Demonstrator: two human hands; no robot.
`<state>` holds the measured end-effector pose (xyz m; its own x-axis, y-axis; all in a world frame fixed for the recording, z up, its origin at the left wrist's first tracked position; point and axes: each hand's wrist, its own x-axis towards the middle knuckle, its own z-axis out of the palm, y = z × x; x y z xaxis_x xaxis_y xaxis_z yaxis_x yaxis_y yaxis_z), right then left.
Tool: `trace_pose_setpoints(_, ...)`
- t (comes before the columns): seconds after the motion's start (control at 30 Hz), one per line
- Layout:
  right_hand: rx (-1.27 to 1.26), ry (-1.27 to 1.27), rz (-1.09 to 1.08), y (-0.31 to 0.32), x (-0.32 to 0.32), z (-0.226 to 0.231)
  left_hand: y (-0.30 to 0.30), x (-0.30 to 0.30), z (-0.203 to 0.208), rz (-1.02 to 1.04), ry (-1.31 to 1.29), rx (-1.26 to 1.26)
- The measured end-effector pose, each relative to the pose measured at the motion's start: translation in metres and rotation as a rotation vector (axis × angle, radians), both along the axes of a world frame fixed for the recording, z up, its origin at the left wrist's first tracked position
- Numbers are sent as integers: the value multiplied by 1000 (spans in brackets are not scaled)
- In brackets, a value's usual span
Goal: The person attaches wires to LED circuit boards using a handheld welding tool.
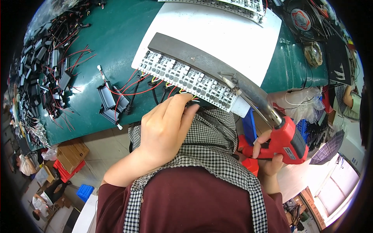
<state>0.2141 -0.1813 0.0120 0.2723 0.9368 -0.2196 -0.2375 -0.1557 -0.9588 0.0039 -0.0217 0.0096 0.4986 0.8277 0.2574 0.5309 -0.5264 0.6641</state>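
A long white circuit board (182, 75), packed with small parts, lies at a slant near the table's front edge. Along its far side rests a dark, flat bar (182, 50). My left hand (161, 126) is at the board's near edge, thumb and fingertips pinched around thin wires (194, 100); the fingers partly hide them. In my right hand (274, 166) is a red soldering gun (285, 141), its metal tip pointing at the board's right part. Whether the tip touches the board I cannot tell. Red wires (130, 92) and black cables run from the board's left part to grey metal housings (108, 97).
Under the board, a white sheet (217, 35) covers part of the green table (116, 35). More boards (233, 7) lie at the far edge. Heaped housings with wires (54, 66) fill the left side. A black fan (303, 19) and an amber lump (313, 54) stand at the right.
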Motion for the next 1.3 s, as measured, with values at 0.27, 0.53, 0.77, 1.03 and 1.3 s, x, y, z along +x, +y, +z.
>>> trace_pose_setpoints(0.27, 25, -30, 22, 5, -4, -3, -5, 2, -10, 28, -103, -100)
trace_pose_setpoints(0.53, -77, 105, 28, 0, -8, 2, -1, 4, -13, -9, -63, 128)
trace_pose_setpoints(0.77, -46, 27, 133, -36, 5, -11, 2, -3, -7, -107, 36, 154)
trace_pose_setpoints(1.03, -10, -396, 280, -73, 19, -42, 7, -6, -7, -162, 12, 148)
trace_pose_setpoints(1.3, 38, -298, 242, -43, 9, -28, 6, -5, -9, -156, 33, 210)
